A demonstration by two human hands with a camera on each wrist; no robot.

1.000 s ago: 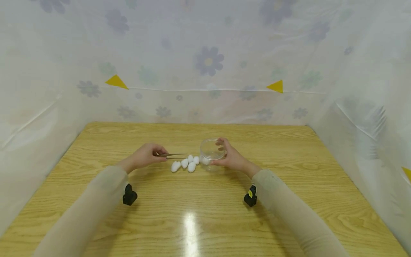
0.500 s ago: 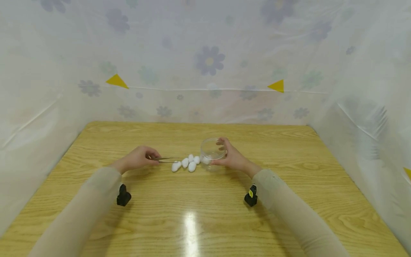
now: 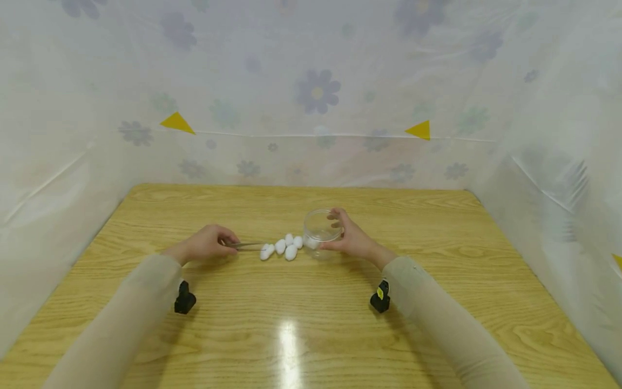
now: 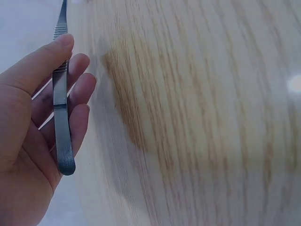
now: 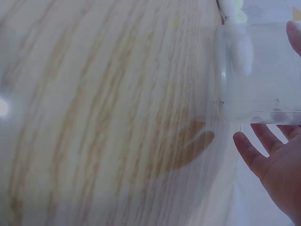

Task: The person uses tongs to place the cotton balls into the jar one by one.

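My left hand (image 3: 209, 241) pinches a pair of metal tweezers (image 4: 62, 113) between thumb and fingers. Their tips point right and reach the leftmost white cotton ball (image 3: 265, 253), one arm lying across it. Several more cotton balls (image 3: 290, 253) sit in a cluster just to the right, beside a clear plastic jar (image 3: 320, 233). My right hand (image 3: 351, 236) holds this jar from its right side, thumb at the near side and fingers spread round the far side. White shows through the jar's lower left wall. In the right wrist view the jar (image 5: 263, 70) stands on the table, its wall see-through.
The wood-grain table (image 3: 311, 313) reaches to flower-patterned sheeting (image 3: 311, 156) at the back and sides. Yellow triangles (image 3: 177, 123) are stuck on the back sheet. A black camera sits on each wrist, such as the left one (image 3: 184, 298).
My left hand has drawn back left and slightly nearer with the tweezers, whose tips went from above the cluster to the leftmost cotton ball. The right hand and jar stayed in place.
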